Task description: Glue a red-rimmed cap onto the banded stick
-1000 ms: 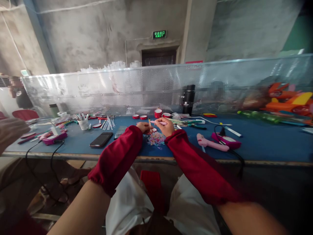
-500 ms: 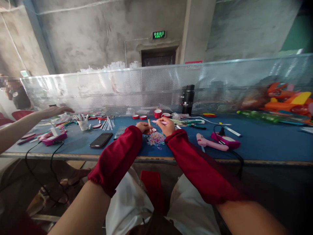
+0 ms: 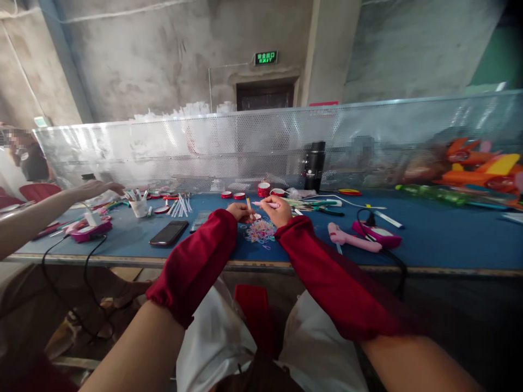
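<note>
Gripping a thin pink stick [image 3: 265,204] in the closed right hand [image 3: 278,210], pinching a short yellowish stick [image 3: 248,203] upright in the closed left hand [image 3: 237,212], both hovering just above a heap of coloured rubber bands [image 3: 260,231] lying on the blue table [image 3: 429,239], beside a dark phone [image 3: 169,233].

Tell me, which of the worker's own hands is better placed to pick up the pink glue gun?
Probably the right hand. The pink glue gun lies on its side of the table, with no objects between them. The left hand, holding a thin stick, would have to cross over the rubber bands.
</note>
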`<state>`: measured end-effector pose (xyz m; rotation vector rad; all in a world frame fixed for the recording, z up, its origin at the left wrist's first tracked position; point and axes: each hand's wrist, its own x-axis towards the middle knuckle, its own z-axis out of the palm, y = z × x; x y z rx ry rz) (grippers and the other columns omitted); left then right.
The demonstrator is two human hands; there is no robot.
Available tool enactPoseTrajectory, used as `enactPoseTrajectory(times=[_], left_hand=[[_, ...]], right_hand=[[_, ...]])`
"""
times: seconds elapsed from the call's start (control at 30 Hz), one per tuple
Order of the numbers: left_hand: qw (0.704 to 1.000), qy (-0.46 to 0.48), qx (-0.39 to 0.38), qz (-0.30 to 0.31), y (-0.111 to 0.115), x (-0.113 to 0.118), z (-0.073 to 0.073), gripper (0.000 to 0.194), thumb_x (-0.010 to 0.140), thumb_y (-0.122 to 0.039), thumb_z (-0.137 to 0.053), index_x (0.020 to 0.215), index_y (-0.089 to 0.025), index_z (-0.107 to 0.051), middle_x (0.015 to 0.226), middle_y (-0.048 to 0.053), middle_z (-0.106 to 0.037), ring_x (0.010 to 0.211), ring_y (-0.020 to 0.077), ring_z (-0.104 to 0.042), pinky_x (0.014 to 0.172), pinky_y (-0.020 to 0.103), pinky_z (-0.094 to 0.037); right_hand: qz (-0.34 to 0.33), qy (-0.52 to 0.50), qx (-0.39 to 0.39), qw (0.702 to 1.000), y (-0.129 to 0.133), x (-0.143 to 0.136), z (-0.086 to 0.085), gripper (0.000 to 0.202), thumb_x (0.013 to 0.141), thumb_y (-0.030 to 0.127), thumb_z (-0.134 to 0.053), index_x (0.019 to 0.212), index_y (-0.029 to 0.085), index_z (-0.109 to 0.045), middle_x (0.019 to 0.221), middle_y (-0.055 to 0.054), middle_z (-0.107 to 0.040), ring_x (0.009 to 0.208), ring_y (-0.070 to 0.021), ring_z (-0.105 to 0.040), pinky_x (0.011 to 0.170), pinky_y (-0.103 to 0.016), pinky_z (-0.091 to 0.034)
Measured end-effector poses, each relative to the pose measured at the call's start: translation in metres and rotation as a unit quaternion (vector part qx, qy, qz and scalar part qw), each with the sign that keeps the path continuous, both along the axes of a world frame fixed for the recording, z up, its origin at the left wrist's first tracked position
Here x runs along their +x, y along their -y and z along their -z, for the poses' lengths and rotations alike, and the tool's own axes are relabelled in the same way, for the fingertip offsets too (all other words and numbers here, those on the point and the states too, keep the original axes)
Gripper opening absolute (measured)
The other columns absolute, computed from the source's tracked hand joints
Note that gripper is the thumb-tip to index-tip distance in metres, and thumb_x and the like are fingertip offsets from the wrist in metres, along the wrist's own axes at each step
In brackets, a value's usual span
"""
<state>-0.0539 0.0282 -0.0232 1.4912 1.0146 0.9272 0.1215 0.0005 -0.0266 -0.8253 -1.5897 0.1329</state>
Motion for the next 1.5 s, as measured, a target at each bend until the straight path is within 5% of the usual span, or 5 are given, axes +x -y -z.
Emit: enactPoseTrajectory(times=[0.23,0.87,1.5], left_hand=[[1.000,-0.012,-0.003,0.010,0.000,-0.001,0.002,0.015,0.087,-0.011,-0.055,0.077,-0.014,-0.066,0.069,0.003,-0.070,0.067,0.0134,-0.063,0.070,0.025,-0.048],[1.000,-0.019,0.004,0.001,0.006,-0.001,-0.001,0.009,0.082,-0.017,-0.065,0.073,-0.018,-0.067,0.068,0.000,-0.070,0.065,0.0139,-0.063,0.068,0.027,-0.051],[1.000,0.014,0.013,0.011,0.020,0.000,-0.008,0.015,0.085,-0.011,-0.055,0.076,-0.012,-0.067,0.063,0.000,-0.068,0.059,0.0116,-0.063,0.063,0.024,-0.047]], right_hand=[[-0.008,0.017,0.014,1.000,-0.002,-0.001,0.003,0.020,0.079,0.037,-0.056,0.074,0.021,-0.066,0.069,-0.002,-0.067,0.065,-0.0173,-0.059,0.062,-0.028,-0.044],[-0.006,0.017,0.014,1.000,-0.003,0.000,0.004,0.020,0.078,0.035,-0.057,0.074,0.019,-0.067,0.069,-0.002,-0.068,0.065,-0.0166,-0.060,0.061,-0.026,-0.044],[-0.016,-0.007,-0.001,1.000,-0.007,0.001,0.005,0.019,0.080,0.035,-0.056,0.077,0.019,-0.067,0.072,-0.003,-0.069,0.068,-0.0179,-0.063,0.064,-0.027,-0.047]])
